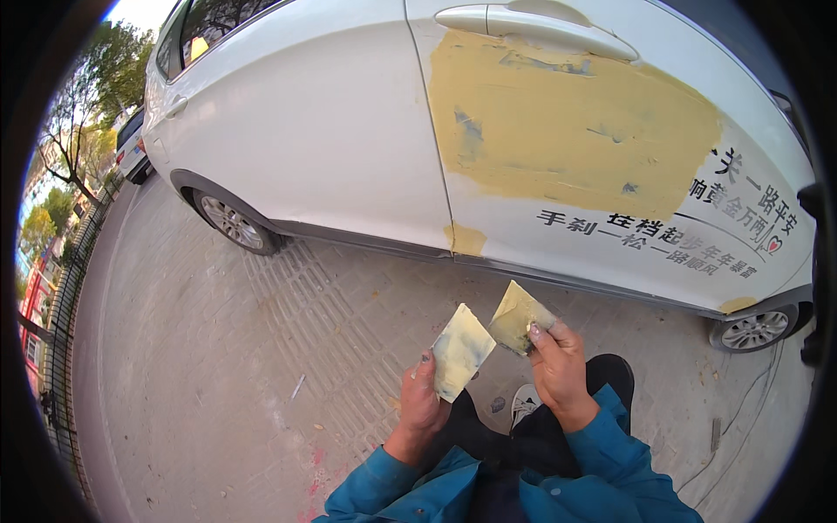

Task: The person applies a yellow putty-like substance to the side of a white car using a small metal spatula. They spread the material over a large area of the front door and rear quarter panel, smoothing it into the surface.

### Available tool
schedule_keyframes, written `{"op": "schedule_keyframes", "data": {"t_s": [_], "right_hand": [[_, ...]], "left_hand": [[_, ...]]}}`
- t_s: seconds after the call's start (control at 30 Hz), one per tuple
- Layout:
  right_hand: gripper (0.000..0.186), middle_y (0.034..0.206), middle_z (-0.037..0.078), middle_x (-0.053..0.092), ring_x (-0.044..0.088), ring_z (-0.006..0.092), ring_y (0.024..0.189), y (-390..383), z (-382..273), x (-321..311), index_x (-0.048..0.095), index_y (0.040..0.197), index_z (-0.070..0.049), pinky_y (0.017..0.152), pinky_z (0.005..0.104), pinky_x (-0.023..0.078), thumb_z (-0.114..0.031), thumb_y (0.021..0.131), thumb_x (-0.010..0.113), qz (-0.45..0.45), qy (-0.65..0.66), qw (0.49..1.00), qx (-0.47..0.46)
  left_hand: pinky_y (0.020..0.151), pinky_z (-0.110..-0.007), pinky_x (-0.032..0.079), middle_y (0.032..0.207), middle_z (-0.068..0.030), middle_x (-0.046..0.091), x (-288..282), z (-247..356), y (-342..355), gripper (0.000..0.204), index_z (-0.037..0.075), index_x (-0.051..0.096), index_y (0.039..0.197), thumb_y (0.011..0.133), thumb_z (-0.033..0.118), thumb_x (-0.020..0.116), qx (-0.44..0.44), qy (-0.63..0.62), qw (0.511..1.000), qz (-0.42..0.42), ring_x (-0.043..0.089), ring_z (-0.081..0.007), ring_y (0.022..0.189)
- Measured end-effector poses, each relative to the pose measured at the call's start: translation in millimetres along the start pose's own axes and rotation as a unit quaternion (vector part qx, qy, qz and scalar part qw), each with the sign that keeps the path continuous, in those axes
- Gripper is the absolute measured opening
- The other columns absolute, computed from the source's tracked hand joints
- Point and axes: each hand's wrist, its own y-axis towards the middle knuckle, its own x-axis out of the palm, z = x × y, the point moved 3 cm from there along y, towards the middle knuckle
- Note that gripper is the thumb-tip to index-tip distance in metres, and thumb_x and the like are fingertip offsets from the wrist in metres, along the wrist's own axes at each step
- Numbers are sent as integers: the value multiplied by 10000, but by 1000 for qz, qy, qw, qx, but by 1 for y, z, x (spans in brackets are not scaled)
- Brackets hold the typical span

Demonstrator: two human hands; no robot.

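In front of my body I hold two flat putty spreaders, close together at their inner edges. My left hand (pixel 420 399) grips one putty spreader (pixel 463 350), pale and smeared with yellow filler and grey streaks. The other putty spreader (pixel 518 315) is pinched in my right hand (pixel 559 366), thumb on its face, with yellow filler and dark stains on it. Beyond them stands a white car; its front door (pixel 514 205) carries a broad patch of yellow body filler (pixel 567 122) below the door handle (pixel 536 26). Grey spots show through the patch.
The car's rear wheel (pixel 231 220) is at left, its front wheel (pixel 757 331) at right. Smaller filler dabs mark the door's lower corner (pixel 466 240) and the area by the front wheel. A thin cable (pixel 741 418) lies on the paving at right. A fence (pixel 65 349) runs along the left.
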Motion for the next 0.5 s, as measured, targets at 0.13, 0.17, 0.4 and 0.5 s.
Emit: {"op": "schedule_keyframes", "data": {"t_s": [0.13,0.17,0.4,0.5], "right_hand": [[347,1337,118,720,676,199,1183,-10,20,28,666,1404,76,1022,319,528,-8,1072,609,-53,-111,992,6],[348,1322,128,725,683,203,1172,-12,20,32,668,1401,75,1014,315,531,-11,1067,621,-77,-202,976,-24],[394,1259,179,740,730,303,1092,5,29,45,746,1313,3,946,346,574,73,930,684,-212,-446,845,-204],[373,1260,182,746,734,293,1072,22,40,37,751,1302,4,932,343,570,57,939,682,-221,-467,835,-192]], "left_hand": [[962,-468,602,1274,-174,726,1,-3,-7,612,-56,576,1421,1145,482,481,7,-21,1000,18,740,-308,1108],[959,-469,603,1278,-173,724,-2,-2,-8,610,-55,572,1426,1146,479,481,17,-40,999,18,738,-307,1113],[881,-445,618,1300,-160,718,-39,18,-10,568,-23,575,1423,1148,464,475,73,-63,991,92,733,-294,1097],[864,-436,618,1284,-143,724,-48,27,-11,539,16,570,1435,1151,462,463,106,-109,982,110,736,-288,1079]]}}
